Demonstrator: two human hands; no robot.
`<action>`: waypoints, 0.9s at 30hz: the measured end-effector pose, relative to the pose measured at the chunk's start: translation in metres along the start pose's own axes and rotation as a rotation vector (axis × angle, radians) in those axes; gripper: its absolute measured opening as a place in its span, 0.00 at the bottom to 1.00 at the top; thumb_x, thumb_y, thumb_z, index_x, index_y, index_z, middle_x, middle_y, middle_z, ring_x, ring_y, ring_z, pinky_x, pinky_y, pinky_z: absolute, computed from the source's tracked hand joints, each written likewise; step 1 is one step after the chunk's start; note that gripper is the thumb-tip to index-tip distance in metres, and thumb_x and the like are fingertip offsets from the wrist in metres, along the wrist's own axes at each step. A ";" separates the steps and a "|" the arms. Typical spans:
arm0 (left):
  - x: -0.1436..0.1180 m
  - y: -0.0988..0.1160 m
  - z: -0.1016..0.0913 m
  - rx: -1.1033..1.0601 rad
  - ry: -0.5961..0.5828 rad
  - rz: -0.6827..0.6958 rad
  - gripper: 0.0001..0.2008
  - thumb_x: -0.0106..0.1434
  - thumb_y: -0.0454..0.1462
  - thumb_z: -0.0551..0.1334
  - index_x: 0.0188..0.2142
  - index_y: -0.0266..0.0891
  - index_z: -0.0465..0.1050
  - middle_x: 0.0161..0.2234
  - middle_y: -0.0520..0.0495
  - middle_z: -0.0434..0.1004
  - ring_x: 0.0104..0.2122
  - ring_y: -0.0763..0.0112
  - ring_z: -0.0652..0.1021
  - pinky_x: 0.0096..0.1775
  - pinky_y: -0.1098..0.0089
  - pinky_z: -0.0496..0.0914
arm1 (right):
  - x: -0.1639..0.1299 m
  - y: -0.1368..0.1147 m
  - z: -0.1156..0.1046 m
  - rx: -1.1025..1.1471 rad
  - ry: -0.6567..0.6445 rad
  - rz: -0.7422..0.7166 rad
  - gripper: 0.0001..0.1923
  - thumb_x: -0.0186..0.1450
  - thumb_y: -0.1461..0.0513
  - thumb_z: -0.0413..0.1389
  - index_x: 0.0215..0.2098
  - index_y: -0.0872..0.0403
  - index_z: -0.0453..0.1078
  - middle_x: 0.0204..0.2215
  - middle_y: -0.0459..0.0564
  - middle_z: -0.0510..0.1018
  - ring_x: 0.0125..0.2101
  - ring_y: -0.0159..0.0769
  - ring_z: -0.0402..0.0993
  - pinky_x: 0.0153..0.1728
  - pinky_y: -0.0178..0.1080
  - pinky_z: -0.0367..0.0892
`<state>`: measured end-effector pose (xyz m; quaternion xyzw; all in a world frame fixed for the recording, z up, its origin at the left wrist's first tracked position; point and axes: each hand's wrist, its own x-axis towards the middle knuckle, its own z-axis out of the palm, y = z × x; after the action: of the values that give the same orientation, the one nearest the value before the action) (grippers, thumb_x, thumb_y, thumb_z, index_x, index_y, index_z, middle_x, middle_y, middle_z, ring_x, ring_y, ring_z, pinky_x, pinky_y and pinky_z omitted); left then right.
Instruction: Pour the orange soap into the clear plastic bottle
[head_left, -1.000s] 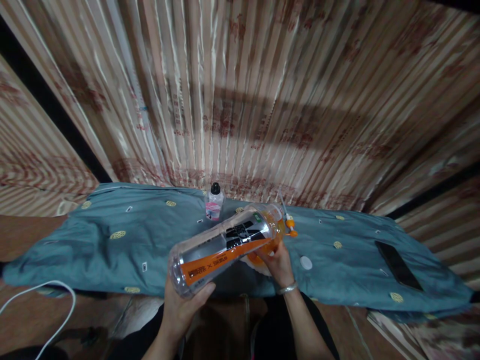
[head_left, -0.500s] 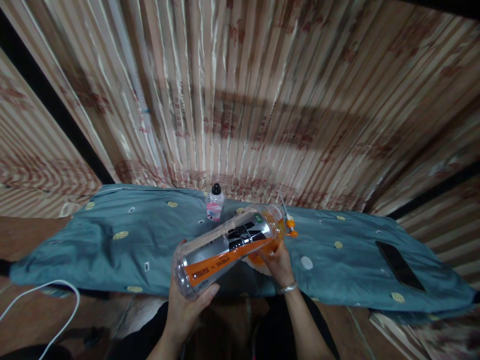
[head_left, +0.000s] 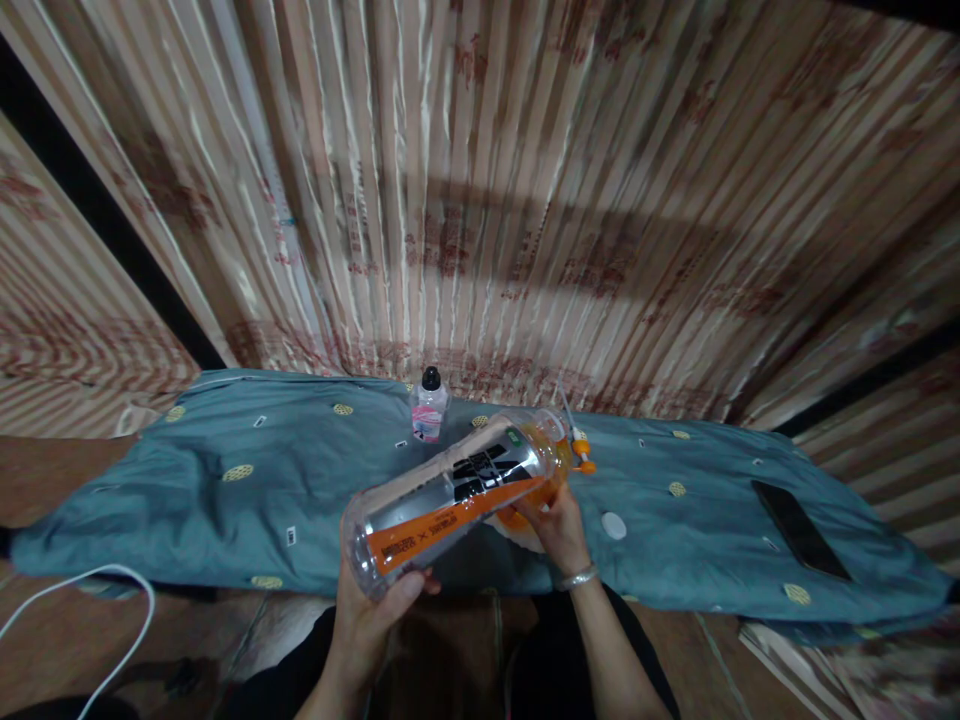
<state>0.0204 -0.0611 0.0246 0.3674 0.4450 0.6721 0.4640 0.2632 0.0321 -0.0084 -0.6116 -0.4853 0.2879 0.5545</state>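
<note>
Left hand (head_left: 371, 610) is wrapped around the base of a large clear plastic bottle with an orange-and-black label (head_left: 450, 495), thumb across the bottom edge. Bottle is tilted hard, base toward the body and raised, neck end down and away. Orange liquid sits pooled at the neck end.

Right hand (head_left: 553, 525) is closed under the neck end of the bottle, fingers curled up against it; whatever pale thing sits below the neck is mostly hidden, can't tell what it is. Silver bracelet (head_left: 574, 577) on the right wrist.

Surface: a low platform covered by a teal cloth with small yellow and white motifs (head_left: 225, 500), rumpled, running well past both hands to either side. Both hands and the bottle are over its near edge, roughly centre.

- Beyond the left hand, near the back edge: small clear bottle with a black cap and pink label (head_left: 429, 408), upright.
- Just beyond the right hand: small orange-and-white item with a thin stem (head_left: 579, 450), too small to identify.
- Just right of the right hand: white round cap (head_left: 613, 525) lying flat on the cloth.
- Far right of the right hand: dark flat phone (head_left: 799, 528), face up.

Room: pleated beige curtain with reddish print (head_left: 487, 200) fills the whole background behind the platform. Brown floor below, white cable (head_left: 97, 590) looping far left of the left hand. Dark trousers at bottom of frame between the forearms.
</note>
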 end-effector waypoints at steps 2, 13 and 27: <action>0.000 0.006 0.005 -0.060 0.035 -0.070 0.44 0.56 0.58 0.84 0.63 0.44 0.72 0.32 0.53 0.85 0.27 0.59 0.85 0.29 0.62 0.83 | 0.000 0.000 0.000 -0.013 0.003 0.013 0.36 0.49 0.33 0.75 0.41 0.45 0.73 0.39 0.59 0.93 0.40 0.61 0.92 0.42 0.57 0.88; 0.001 0.015 0.007 -0.057 0.083 -0.090 0.45 0.52 0.55 0.86 0.63 0.47 0.73 0.34 0.53 0.85 0.31 0.57 0.86 0.32 0.60 0.85 | -0.003 -0.001 0.001 0.020 -0.029 0.003 0.34 0.54 0.36 0.75 0.46 0.47 0.74 0.41 0.61 0.93 0.41 0.60 0.92 0.42 0.59 0.89; 0.004 0.026 0.004 0.014 0.031 -0.007 0.49 0.56 0.59 0.84 0.68 0.46 0.68 0.30 0.56 0.83 0.24 0.61 0.83 0.29 0.64 0.81 | -0.004 -0.001 0.000 -0.046 0.000 -0.043 0.32 0.55 0.35 0.74 0.43 0.46 0.76 0.39 0.58 0.93 0.39 0.61 0.92 0.39 0.58 0.89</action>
<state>0.0153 -0.0603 0.0509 0.3583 0.4583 0.6729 0.4569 0.2613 0.0283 -0.0086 -0.6136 -0.5047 0.2650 0.5464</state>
